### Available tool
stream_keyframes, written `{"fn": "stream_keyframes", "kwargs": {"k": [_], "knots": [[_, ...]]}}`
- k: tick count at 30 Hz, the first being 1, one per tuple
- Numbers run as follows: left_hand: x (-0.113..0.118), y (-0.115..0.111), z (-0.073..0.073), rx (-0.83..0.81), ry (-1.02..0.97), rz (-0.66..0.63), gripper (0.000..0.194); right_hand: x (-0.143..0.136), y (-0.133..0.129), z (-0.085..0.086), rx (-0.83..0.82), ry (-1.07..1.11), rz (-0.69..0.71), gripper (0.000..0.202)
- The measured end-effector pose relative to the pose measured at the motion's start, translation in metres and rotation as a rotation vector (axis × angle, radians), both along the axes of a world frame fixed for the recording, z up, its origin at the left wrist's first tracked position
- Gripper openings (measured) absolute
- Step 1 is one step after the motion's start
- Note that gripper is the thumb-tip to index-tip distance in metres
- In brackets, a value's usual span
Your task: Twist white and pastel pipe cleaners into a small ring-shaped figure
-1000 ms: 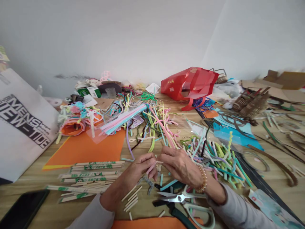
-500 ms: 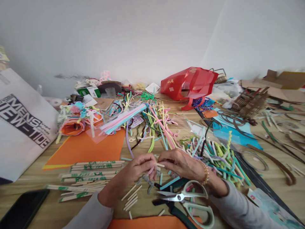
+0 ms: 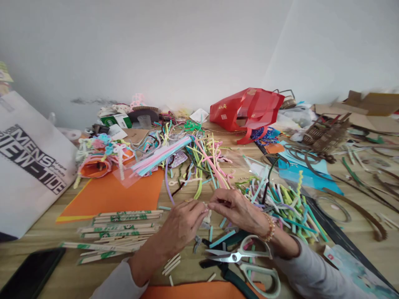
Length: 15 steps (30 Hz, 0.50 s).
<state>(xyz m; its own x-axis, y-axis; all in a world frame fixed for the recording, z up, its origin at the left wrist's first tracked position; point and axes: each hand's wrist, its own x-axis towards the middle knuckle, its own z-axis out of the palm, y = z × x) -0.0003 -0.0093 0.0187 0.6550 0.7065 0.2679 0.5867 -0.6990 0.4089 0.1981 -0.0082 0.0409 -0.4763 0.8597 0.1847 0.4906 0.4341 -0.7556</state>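
Observation:
My left hand (image 3: 183,222) is closed in a pinch, its back turned up and its fingertips meeting those of my right hand (image 3: 238,211). My right hand pinches too, thumb and fingers pressed together. What they hold is mostly hidden; only a small pale bit shows under the fingertips. A twisted grey pipe cleaner piece (image 3: 197,244) shows below my left hand. Short cut wooden sticks (image 3: 172,264) lie beneath my left wrist. Scissors with pale handles (image 3: 232,257) rest partly open below my right hand, over dark-handled pliers (image 3: 235,282).
Paper-wrapped chopsticks (image 3: 121,228) and a dark phone (image 3: 31,272) lie left. Cut pipe cleaners (image 3: 280,199) are heaped right, longer ones (image 3: 199,158) ahead. Orange sheets (image 3: 124,193), a red bag (image 3: 246,108) and a white bag (image 3: 31,166) surround the work spot.
My left hand has rolled over so its back faces up and covers more. The short wooden stick that showed between my fingertips is now hidden. My right hand has risen slightly.

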Motion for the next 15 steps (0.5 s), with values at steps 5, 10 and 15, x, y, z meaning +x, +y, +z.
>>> {"fn": "stream_keyframes", "kwargs": {"k": [5,10,15], "knots": [[-0.006,0.002,-0.008,0.233,0.032,0.033,0.025,-0.006,0.002,-0.008,-0.144,0.245,-0.065,0.035],[-0.012,0.004,-0.016,0.284,-0.081,0.066,0.018,-0.016,0.002,-0.023,-0.545,0.529,-0.046,0.037],[-0.012,0.005,-0.019,0.395,-0.013,0.086,0.017,-0.023,0.002,-0.033,-0.879,0.787,-0.002,0.034]]}}
